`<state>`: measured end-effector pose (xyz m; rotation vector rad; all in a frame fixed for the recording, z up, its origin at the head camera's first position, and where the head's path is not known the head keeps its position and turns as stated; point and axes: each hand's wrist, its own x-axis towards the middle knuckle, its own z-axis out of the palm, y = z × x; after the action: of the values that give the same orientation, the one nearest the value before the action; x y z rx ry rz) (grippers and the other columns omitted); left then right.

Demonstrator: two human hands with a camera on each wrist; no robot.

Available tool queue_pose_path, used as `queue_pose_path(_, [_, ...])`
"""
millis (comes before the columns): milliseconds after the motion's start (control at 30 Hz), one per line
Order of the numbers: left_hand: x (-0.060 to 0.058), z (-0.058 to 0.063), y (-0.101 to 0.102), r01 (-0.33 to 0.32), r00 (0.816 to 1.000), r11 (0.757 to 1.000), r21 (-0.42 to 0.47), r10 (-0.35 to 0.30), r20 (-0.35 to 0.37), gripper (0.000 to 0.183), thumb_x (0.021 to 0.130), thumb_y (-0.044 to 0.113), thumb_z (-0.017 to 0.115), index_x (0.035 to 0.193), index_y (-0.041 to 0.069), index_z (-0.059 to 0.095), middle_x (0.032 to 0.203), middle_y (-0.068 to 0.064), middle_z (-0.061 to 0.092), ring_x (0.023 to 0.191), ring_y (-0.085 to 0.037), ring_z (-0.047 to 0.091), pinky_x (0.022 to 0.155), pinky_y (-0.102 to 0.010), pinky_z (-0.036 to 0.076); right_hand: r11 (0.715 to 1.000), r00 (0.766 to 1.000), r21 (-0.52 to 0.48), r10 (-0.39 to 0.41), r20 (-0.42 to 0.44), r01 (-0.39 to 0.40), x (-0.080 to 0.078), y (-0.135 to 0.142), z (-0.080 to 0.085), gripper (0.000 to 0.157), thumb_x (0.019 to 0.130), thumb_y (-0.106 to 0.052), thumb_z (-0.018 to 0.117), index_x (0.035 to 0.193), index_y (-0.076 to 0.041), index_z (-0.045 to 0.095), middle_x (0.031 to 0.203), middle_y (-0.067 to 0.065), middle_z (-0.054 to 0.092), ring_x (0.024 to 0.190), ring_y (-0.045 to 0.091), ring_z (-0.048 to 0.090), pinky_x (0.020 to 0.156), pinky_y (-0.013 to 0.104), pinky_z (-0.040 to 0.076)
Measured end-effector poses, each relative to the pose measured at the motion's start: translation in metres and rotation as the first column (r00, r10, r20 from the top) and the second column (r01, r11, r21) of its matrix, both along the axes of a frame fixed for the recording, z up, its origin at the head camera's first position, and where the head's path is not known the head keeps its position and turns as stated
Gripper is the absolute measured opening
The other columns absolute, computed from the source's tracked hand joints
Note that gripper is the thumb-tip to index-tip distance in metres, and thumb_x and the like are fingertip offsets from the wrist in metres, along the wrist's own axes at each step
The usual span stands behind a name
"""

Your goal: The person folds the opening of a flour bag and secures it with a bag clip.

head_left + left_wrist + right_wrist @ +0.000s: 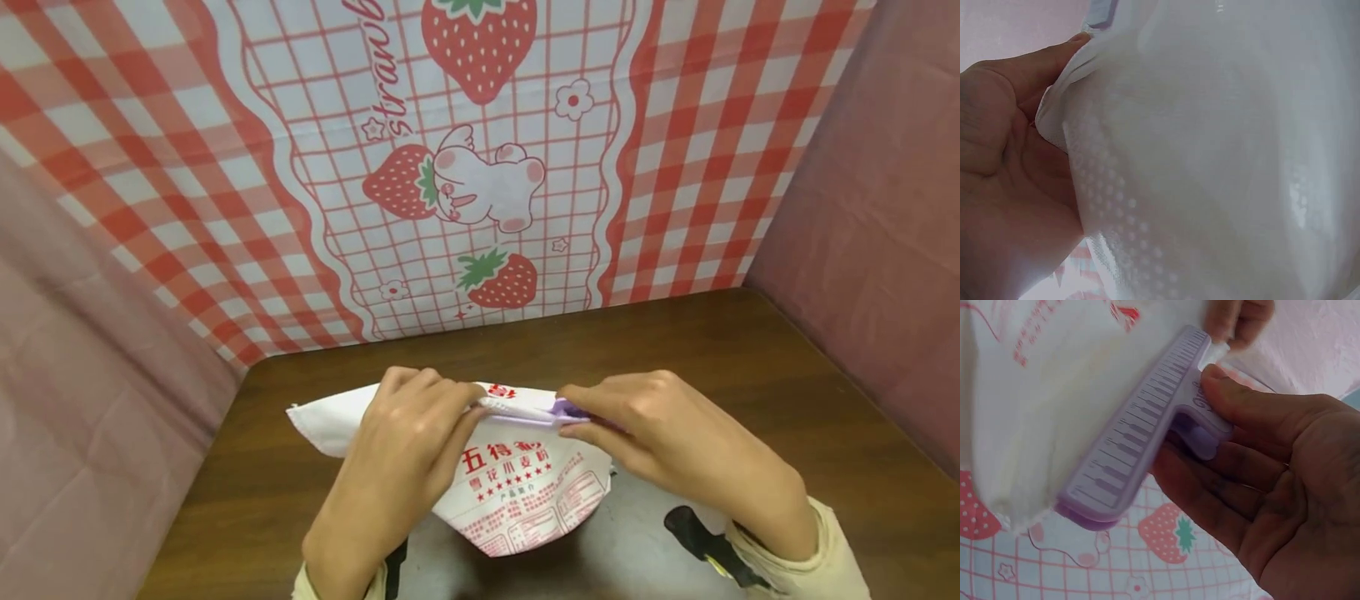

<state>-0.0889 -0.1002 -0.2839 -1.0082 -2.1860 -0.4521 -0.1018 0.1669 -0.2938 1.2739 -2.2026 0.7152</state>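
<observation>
A white flour bag (517, 492) with red printing hangs between both hands, its top folded over. My left hand (408, 437) pinches the folded top at the left; in the left wrist view its thumb and fingers hold the bag's white edge (1057, 122). At the right end of the fold, my right hand (660, 433) grips a purple bag clip (1125, 440) patterned with piano keys. Its thumb and fingers are on the clip's two handles. The long clip bar lies along the fold. Whether its jaws fully clamp the bag cannot be told.
Below is a brown wooden table (225, 475) with a grey surface (630, 542) at its near side. A red-checked strawberry cloth (487, 167) hangs behind the table. Pink cloths (97, 400) hang at both sides.
</observation>
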Motion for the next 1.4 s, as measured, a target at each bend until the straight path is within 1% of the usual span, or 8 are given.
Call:
queue_pose_path(267, [0.000,0.000,-0.001,-0.020,1.000,1.000,0.009,0.020,-0.008,0.011,0.096,0.016,0.064,0.100,0.006,0.069,0.083,0.002,0.070,0.073,-0.015,0.058,0.075,-0.035,0.045,1.000,1.000,-0.001,-0.017,-0.026,0.017,-0.004,-0.007,-0.003,0.031,0.104,-0.037,0.050,0.107,-0.012,0.069,0.084,-0.014,0.063,0.069,-0.004,0.051,0.061,0.013,0.046])
queue_pose_path(500, [0.001,0.002,-0.004,-0.008,1.000,1.000,0.016,0.008,-0.004,0.013,0.096,0.016,0.064,0.100,0.005,0.070,0.082,0.002,0.070,0.070,-0.015,0.056,0.076,-0.034,0.044,0.995,0.995,-0.070,0.077,0.065,-0.073,-0.012,-0.009,-0.006,0.014,0.095,-0.017,0.069,0.108,-0.013,0.070,0.091,-0.012,0.067,0.072,-0.003,0.056,0.064,0.012,0.048])
queue_pose_path(800, [0.004,0.002,-0.007,-0.032,0.999,0.997,0.063,0.031,0.023,0.008,0.094,0.014,0.066,0.096,0.009,0.071,0.081,0.003,0.070,0.069,-0.013,0.055,0.077,-0.035,0.044,0.981,0.971,-0.133,0.163,0.173,-0.141,-0.028,-0.012,-0.012,0.020,0.087,-0.012,0.077,0.108,-0.011,0.073,0.094,-0.010,0.071,0.073,-0.001,0.062,0.063,0.013,0.050])
queue_pose_path(1000, [0.005,0.004,-0.006,0.020,0.999,0.995,0.101,-0.023,0.028,0.008,0.096,0.014,0.064,0.096,0.009,0.071,0.081,0.003,0.069,0.070,-0.013,0.055,0.078,-0.033,0.043,0.961,0.964,-0.213,0.215,0.156,-0.179,-0.032,-0.007,-0.015,0.026,0.081,-0.006,0.081,0.106,-0.004,0.075,0.098,-0.002,0.075,0.079,0.003,0.068,0.066,0.017,0.054])
queue_pose_path(1133, [0.003,0.006,-0.004,0.043,0.999,0.995,0.086,-0.045,0.020,0.010,0.097,0.014,0.062,0.097,0.008,0.070,0.079,0.003,0.068,0.071,-0.013,0.055,0.079,-0.033,0.043,0.964,0.960,-0.208,0.204,0.191,-0.163,-0.035,-0.003,-0.014,0.028,0.079,-0.006,0.083,0.107,-0.006,0.076,0.099,-0.003,0.075,0.080,0.004,0.069,0.066,0.019,0.055])
queue_pose_path(1200, [0.003,0.007,-0.004,0.043,0.999,0.996,0.082,-0.045,0.013,0.010,0.098,0.014,0.062,0.098,0.008,0.070,0.080,0.003,0.068,0.071,-0.013,0.055,0.079,-0.034,0.043,0.965,0.937,-0.212,0.213,0.279,-0.156,-0.038,-0.001,-0.013,0.028,0.081,-0.005,0.081,0.108,-0.009,0.075,0.100,-0.004,0.074,0.080,0.007,0.069,0.066,0.022,0.056])
queue_pose_path(1300, [0.002,0.008,-0.005,0.035,0.999,0.996,0.077,-0.035,0.005,0.010,0.097,0.014,0.063,0.097,0.008,0.070,0.080,0.003,0.068,0.071,-0.013,0.055,0.079,-0.034,0.043,0.963,0.870,-0.241,0.216,0.444,-0.117,-0.041,0.004,-0.011,0.027,0.092,-0.003,0.069,0.116,-0.014,0.071,0.108,-0.005,0.072,0.089,0.012,0.070,0.072,0.025,0.057])
queue_pose_path(1400, [0.002,0.008,-0.006,0.022,1.000,0.997,0.072,-0.023,0.007,0.009,0.096,0.014,0.064,0.097,0.007,0.071,0.079,0.003,0.068,0.071,-0.013,0.055,0.078,-0.034,0.044,0.960,0.818,-0.265,0.222,0.531,-0.088,-0.041,0.008,-0.009,0.035,0.096,0.004,0.058,0.126,-0.014,0.064,0.119,-0.001,0.069,0.101,0.017,0.069,0.081,0.028,0.057])
